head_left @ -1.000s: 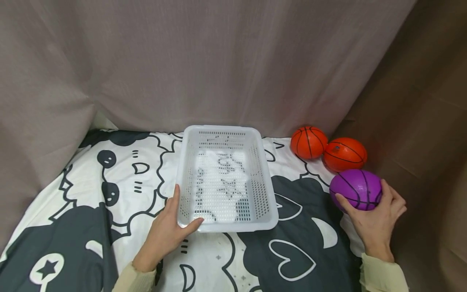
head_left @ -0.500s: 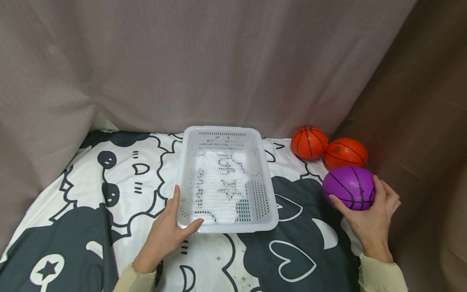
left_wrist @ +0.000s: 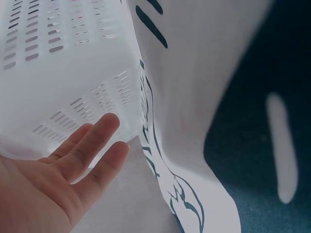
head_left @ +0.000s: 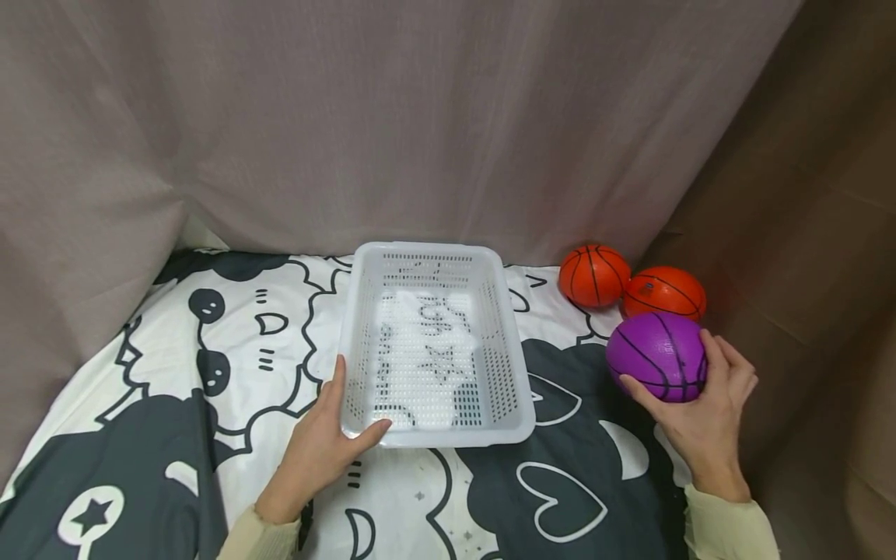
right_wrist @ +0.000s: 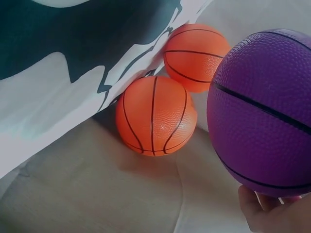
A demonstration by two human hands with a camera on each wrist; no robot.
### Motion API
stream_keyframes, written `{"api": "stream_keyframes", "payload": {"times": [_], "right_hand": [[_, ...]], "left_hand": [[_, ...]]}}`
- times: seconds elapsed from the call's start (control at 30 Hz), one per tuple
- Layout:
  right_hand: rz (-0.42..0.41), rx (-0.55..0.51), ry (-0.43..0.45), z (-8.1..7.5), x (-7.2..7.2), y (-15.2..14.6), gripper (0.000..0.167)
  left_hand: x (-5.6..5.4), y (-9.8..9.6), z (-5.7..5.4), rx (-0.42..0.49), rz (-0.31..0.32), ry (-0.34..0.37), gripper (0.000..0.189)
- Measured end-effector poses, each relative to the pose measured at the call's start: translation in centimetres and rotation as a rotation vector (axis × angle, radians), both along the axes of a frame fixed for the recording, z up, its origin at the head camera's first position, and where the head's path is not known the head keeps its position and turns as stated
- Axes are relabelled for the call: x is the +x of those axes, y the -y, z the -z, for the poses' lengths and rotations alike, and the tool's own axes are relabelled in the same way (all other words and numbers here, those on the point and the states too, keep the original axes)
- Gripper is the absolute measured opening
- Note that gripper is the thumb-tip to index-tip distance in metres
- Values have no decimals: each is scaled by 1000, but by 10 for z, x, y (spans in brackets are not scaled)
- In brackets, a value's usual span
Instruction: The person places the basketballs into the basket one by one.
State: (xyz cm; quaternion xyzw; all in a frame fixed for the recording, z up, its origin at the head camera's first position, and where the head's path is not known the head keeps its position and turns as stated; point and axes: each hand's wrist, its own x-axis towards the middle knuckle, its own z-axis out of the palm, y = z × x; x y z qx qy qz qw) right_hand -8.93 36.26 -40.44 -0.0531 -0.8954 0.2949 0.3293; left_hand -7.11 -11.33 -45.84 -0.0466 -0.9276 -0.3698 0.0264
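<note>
Purple ball is sitting in the right hand, right of the basket, in front of two orange balls; I'm seeing thumb on its near left, fingers curling over its right side. Can't tell if it's touching the cloth or the orange balls. Right wrist view is showing me its pebbled skin and black seams, plus fingertips supporting its lower edge, which head view is hiding.

Farther orange ball and nearer orange ball are lying together by the curtain. Head view is giving me a small dark mark on the nearer one, too small to read; right wrist view isn't showing it.

White slotted basket is standing mid-cloth. Left hand is resting at its near left corner, thumb lying over the rim, index along the side. Left wrist view is adding the outer wall and fingers reaching straight, slightly spread; thumb is hidden there.

Underneath, the black-and-white cloth is carrying printed faces, a heart and a star. Greyish-brown curtain is hanging behind, browner panel at right.
</note>
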Motion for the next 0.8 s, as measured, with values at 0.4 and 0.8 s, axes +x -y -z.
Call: {"api": "stream_keyframes", "payload": {"times": [0.4, 0.8], "right_hand": [[-81, 50, -66, -4, -3, 9, 112], [-154, 54, -117, -14, -7, 24, 110]], "left_hand": [[0, 0, 1, -7, 9, -17, 113], [1, 1, -1, -13, 6, -5, 115]]}}
